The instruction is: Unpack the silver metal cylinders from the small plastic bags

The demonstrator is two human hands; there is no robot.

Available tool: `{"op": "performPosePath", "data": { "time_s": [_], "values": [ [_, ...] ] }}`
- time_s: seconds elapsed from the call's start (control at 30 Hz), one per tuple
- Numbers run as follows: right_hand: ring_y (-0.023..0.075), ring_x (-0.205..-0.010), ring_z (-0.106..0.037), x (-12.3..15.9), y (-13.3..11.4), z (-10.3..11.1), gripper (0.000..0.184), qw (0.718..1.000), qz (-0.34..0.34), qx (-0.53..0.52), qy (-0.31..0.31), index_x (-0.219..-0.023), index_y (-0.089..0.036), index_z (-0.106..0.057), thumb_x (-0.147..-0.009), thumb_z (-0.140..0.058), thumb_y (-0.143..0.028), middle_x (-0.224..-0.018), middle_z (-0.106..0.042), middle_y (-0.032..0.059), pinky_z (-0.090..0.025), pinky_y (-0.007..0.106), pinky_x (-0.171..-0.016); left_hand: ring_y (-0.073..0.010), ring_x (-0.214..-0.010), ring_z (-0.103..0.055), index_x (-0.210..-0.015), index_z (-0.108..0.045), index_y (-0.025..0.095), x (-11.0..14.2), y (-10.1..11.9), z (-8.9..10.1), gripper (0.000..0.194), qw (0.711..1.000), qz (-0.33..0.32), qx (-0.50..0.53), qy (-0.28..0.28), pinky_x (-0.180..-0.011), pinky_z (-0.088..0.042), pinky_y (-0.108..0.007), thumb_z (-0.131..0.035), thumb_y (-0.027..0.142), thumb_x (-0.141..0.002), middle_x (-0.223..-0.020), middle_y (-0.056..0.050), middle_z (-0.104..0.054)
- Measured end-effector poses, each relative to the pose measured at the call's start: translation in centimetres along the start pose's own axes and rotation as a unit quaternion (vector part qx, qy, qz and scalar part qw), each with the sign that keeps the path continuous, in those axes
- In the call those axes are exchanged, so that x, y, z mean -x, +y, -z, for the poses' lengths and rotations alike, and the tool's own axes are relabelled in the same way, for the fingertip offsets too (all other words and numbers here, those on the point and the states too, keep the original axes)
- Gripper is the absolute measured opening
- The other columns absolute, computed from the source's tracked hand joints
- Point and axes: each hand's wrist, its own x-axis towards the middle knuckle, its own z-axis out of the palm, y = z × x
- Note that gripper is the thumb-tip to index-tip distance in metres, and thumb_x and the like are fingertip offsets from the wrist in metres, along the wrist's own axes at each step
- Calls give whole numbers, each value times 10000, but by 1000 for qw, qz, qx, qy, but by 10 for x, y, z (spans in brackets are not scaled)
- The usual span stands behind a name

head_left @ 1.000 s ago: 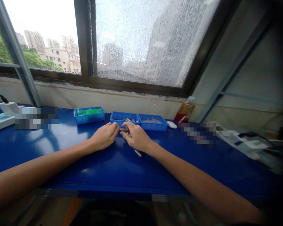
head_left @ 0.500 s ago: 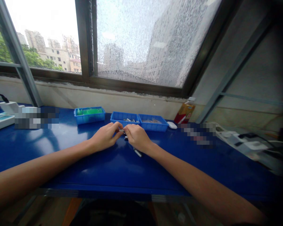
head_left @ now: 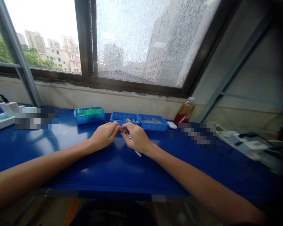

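My left hand point(head_left: 105, 135) and my right hand point(head_left: 137, 136) meet fingertip to fingertip just in front of the blue bins. Between the pinched fingers shows a small silvery piece point(head_left: 121, 130), mostly hidden and too small to name. My right hand's thumb and fingers close on its right side, my left hand's on its left. A slim silver metal piece point(head_left: 138, 153) lies on the table by my right wrist, partly covered. Under my right palm more shiny metal point(head_left: 129, 136) peeks out.
Blue bins stand along the wall: one with green contents point(head_left: 89, 119), one with small metal parts point(head_left: 116, 118), one with brownish pieces point(head_left: 153, 126). A white object point(head_left: 172, 125) and a drink bottle point(head_left: 184, 111) are right of them. Power strips point(head_left: 2, 121) lie at the sides.
The fingers of both hands have shifted around the small piece. My left fingertips have drawn together, and my right thumb has moved out leftward below it. The bins have not moved.
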Motion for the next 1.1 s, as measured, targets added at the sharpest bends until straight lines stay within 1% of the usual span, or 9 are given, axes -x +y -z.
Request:
{"op": "performPosePath", "data": {
  "time_s": [0.13,0.3,0.43,0.57,0.63,0.77,0.9,1.0,1.1],
  "values": [
    [143,-669,-529,-1,2,0,80,1000,-23,20,4,-837,-165,-534,-820,-479,-222,-727,-583,27,-394,267,-648,-149,-636,-548,-833,-488,173,0,0,-1,251,1000,4,7,-5,-598,-403,-260,-300,315,-918,-695,-13,-559],
    [151,-681,-539,-2,4,1,216,999,-45,26,-8,-732,-166,-528,-875,-382,-236,-690,-576,33,-385,266,-648,-158,-687,-580,-1098,-404,180,2,-1,-4,239,999,-10,30,-1,-645,-431,-270,-392,293,-888,-772,-13,-589],
    [152,-660,-527,-2,3,0,289,999,-41,20,-15,-683,-169,-516,-895,-334,-242,-668,-565,34,-382,272,-646,-153,-670,-572,-1024,-438,184,2,0,-4,176,1000,-19,24,-2,-622,-424,-261,-375,283,-893,-772,-18,-590],
    [144,-663,-532,0,3,1,153,999,-46,-15,5,-890,-171,-533,-864,-418,-269,-717,-571,20,-396,261,-646,-151,-634,-552,-899,-463,172,1,0,-3,189,1000,-7,16,-5,-588,-403,-254,-316,292,-911,-721,-20,-568],
    [140,-662,-529,0,2,1,175,999,-40,-23,14,-966,-177,-507,-810,-501,-258,-739,-566,12,-401,254,-640,-148,-611,-538,-818,-463,175,1,0,-2,233,1000,-4,14,-7,-582,-394,-254,-287,290,-917,-687,-15,-552],
    [134,-661,-522,0,1,1,99,1000,-14,-16,17,-895,-181,-512,-808,-497,-226,-755,-562,20,-405,255,-650,-145,-586,-518,-742,-457,179,1,0,0,289,1000,-8,0,-12,-581,-384,-255,-257,289,-919,-643,-8,-526],
    [139,-658,-525,0,1,-1,100,999,-24,-13,20,-859,-168,-525,-847,-456,-239,-737,-565,26,-404,263,-640,-140,-583,-530,-899,-484,174,2,3,1,240,1000,-1,20,-13,-563,-381,-246,-280,299,-921,-663,-1,-545],
    [137,-665,-531,-1,4,-2,177,998,-42,-35,22,-793,-166,-525,-884,-399,-250,-724,-567,26,-400,259,-628,-145,-621,-557,-1098,-409,170,2,2,-1,241,999,-5,37,3,-585,-401,-251,-337,298,-908,-731,-6,-572],
    [126,-654,-528,-1,7,-3,239,997,-43,-60,10,-757,-166,-516,-907,-353,-256,-703,-563,17,-396,251,-617,-152,-653,-569,-1097,-396,169,3,1,-3,241,999,-17,32,8,-610,-414,-260,-389,285,-886,-755,-12,-577]
  ]
}}
